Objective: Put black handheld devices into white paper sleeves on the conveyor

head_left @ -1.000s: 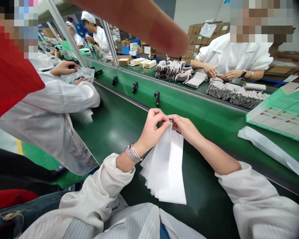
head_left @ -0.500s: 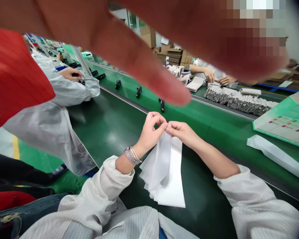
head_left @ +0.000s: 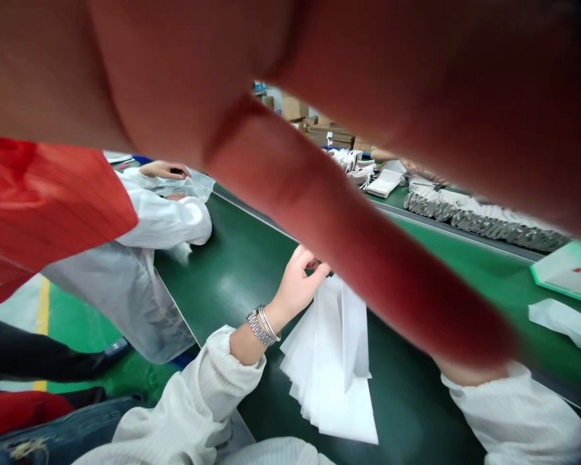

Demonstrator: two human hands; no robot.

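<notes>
The white sheets [head_left: 319, 381] lie on the near part of the green counter [head_left: 223, 265], gathered at the far end and fanned toward the person. The left hand [head_left: 300, 284] has thumb and fingers drawn narrow at that gathered end, apparently pinching it; a grip there would keep the stack together while the loose ends spread, making single edges easier to reach. The right hand is hidden behind a large blurred hand [head_left: 319, 174] close to the lens, so I cannot tell whether it holds anything; only its wrist and sleeve [head_left: 518, 413] show. To the right, a white strip [head_left: 564, 323] lies apart from the stack. Farther off, grey-white bundles [head_left: 484, 219] stand packed in a row, perhaps for easy picking. On the left, a co-worker's hand [head_left: 164, 170] is beside a clear bag [head_left: 196, 185].
</notes>
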